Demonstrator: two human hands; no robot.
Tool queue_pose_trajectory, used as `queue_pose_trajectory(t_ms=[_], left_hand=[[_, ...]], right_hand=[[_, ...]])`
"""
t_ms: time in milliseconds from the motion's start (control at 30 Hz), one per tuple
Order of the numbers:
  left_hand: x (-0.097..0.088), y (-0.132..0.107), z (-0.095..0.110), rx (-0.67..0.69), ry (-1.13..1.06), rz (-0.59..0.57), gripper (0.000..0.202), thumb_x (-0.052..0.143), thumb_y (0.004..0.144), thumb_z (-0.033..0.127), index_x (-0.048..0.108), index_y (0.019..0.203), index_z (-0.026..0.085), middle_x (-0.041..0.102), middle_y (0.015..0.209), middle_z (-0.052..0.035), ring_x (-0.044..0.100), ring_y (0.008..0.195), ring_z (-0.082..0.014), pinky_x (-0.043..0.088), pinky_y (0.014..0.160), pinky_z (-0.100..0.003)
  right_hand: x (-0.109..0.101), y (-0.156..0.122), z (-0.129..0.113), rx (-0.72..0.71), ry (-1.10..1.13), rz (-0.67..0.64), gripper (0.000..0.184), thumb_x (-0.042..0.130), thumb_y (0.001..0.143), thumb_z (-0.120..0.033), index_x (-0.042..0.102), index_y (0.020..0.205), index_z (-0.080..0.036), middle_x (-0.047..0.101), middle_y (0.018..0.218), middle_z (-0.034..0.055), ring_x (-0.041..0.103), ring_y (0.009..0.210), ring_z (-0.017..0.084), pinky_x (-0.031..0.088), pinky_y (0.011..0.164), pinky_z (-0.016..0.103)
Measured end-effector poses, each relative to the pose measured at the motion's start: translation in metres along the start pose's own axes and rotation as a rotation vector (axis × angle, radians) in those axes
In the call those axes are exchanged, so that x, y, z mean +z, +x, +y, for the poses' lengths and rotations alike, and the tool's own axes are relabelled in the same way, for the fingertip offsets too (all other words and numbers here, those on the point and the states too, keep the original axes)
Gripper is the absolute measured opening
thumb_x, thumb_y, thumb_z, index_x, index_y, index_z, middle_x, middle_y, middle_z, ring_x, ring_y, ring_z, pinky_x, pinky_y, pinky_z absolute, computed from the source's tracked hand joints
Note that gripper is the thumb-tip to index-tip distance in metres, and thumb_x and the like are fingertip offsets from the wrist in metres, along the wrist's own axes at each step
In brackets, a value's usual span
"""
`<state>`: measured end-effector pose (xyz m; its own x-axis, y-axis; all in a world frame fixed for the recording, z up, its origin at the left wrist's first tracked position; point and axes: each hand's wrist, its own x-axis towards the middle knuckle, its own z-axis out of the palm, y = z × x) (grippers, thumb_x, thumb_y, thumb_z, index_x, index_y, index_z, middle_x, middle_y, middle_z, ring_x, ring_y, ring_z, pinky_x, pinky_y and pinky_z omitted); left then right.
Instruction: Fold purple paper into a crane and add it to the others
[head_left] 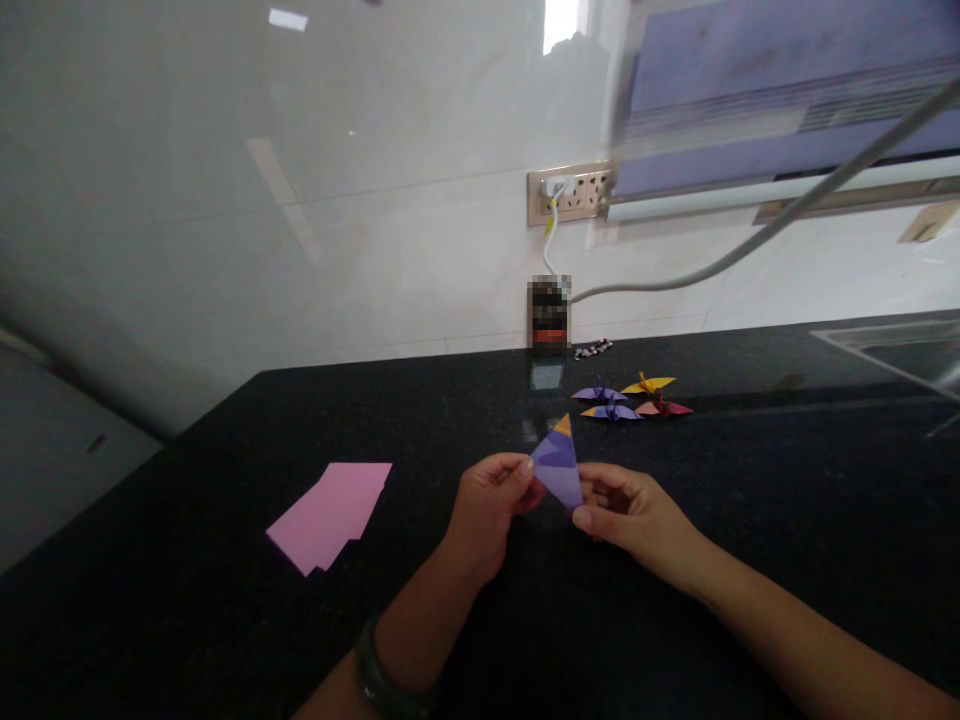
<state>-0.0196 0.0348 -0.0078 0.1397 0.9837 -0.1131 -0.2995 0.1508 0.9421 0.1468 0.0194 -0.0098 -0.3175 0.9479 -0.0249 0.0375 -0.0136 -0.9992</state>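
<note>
A folded piece of origami paper [559, 472], purple with an orange tip, is held up above the dark countertop between both hands. My left hand [493, 505] pinches its left corner between thumb and fingers. At the lower right corner, my right hand [634, 515] grips the paper with thumb and fingertips. Just beyond it stand several folded paper cranes: a purple crane [598, 394], a purple one with an orange tip [611, 411], a yellow crane [649, 384] and a red crane [664, 407].
Pink paper sheets [334, 515] lie fanned on the black countertop [225, 470] at left. A pixelated dark object [549, 315] stands against the wall, below a socket strip [570, 192]. A grey cable [720, 270] runs off right. A small beaded item [594, 349] lies near the wall.
</note>
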Motion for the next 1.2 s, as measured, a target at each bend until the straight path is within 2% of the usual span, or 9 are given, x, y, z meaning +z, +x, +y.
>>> queue_pose_trajectory(t_ms=[100,200,400,533,667,833,933,1033,1200], left_hand=[[0.001,-0.002,-0.001,-0.002,-0.018,-0.054,0.018,0.060,0.071,0.029,0.060,0.078,0.014,0.057,0.063,-0.0008,0.052,0.059,-0.0092,0.042,0.060,-0.024],[0.000,-0.002,0.000,-0.041,-0.035,-0.130,0.020,0.059,0.071,0.031,0.060,0.080,0.014,0.057,0.070,-0.0020,0.053,0.062,-0.0095,0.042,0.058,-0.022],[0.001,0.000,-0.003,-0.247,-0.054,-0.212,0.039,0.050,0.073,0.049,0.059,0.080,0.012,0.057,0.070,-0.0040,0.052,0.051,-0.0085,0.041,0.051,-0.023],[0.000,0.001,-0.003,-0.340,-0.075,-0.209,0.041,0.049,0.072,0.051,0.057,0.073,0.011,0.056,0.060,-0.0029,0.051,0.046,-0.0085,0.039,0.047,-0.021],[-0.002,0.001,0.000,-0.365,-0.125,-0.257,0.028,0.055,0.072,0.039,0.056,0.068,0.011,0.052,0.054,0.0003,0.047,0.043,-0.0069,0.035,0.043,-0.019],[-0.004,0.000,0.000,-0.358,-0.040,-0.300,0.019,0.062,0.067,0.029,0.057,0.065,0.010,0.050,0.049,0.0020,0.042,0.038,-0.0043,0.030,0.037,-0.016],[-0.002,-0.002,0.000,-0.335,-0.022,-0.305,0.017,0.064,0.066,0.025,0.058,0.071,0.011,0.054,0.054,0.0004,0.048,0.042,-0.0052,0.035,0.040,-0.016],[0.000,-0.002,-0.001,-0.309,-0.089,-0.240,0.017,0.064,0.067,0.024,0.057,0.074,0.011,0.059,0.059,-0.0018,0.054,0.049,-0.0072,0.040,0.045,-0.015],[0.001,0.000,-0.004,-0.298,-0.220,-0.179,0.014,0.062,0.070,0.022,0.057,0.077,0.010,0.063,0.069,-0.0056,0.059,0.061,-0.0095,0.045,0.057,-0.018]], right_hand=[[0.002,-0.002,-0.001,-0.127,-0.094,-0.010,0.029,0.062,0.070,-0.030,0.059,0.097,-0.019,0.059,0.074,0.0013,0.050,0.058,0.010,0.040,0.051,0.022],[-0.001,-0.003,-0.002,-0.300,-0.321,0.096,0.012,0.054,0.076,-0.024,0.063,0.083,-0.019,0.058,0.078,0.0032,0.052,0.067,0.013,0.042,0.059,0.025],[-0.008,-0.004,0.000,-0.588,-0.719,0.179,0.018,0.050,0.077,-0.015,0.063,0.089,-0.019,0.056,0.075,0.0042,0.053,0.069,0.014,0.043,0.060,0.026],[-0.008,-0.007,0.001,-0.619,-0.872,0.123,0.024,0.048,0.079,-0.015,0.061,0.097,-0.020,0.055,0.077,0.0054,0.053,0.068,0.014,0.043,0.058,0.025],[-0.010,-0.008,0.002,-0.649,-0.970,0.101,0.035,0.044,0.079,-0.013,0.057,0.108,-0.026,0.054,0.083,0.0059,0.051,0.071,0.015,0.042,0.059,0.027],[-0.014,-0.008,0.004,-0.696,-0.948,0.108,0.039,0.043,0.076,-0.008,0.059,0.104,-0.030,0.051,0.094,0.0060,0.051,0.081,0.017,0.042,0.065,0.030],[-0.011,-0.009,0.001,-0.641,-0.761,0.243,0.041,0.045,0.078,-0.012,0.050,0.115,-0.029,0.046,0.104,0.0072,0.048,0.092,0.019,0.044,0.071,0.031],[-0.008,-0.009,-0.003,-0.446,-0.459,0.409,0.044,0.046,0.081,-0.022,0.036,0.123,-0.024,0.046,0.109,0.0091,0.050,0.092,0.019,0.047,0.069,0.030],[-0.005,-0.008,-0.007,-0.158,-0.176,0.201,0.026,0.043,0.083,-0.035,0.053,0.099,-0.018,0.060,0.086,0.0061,0.056,0.075,0.016,0.046,0.066,0.027]])
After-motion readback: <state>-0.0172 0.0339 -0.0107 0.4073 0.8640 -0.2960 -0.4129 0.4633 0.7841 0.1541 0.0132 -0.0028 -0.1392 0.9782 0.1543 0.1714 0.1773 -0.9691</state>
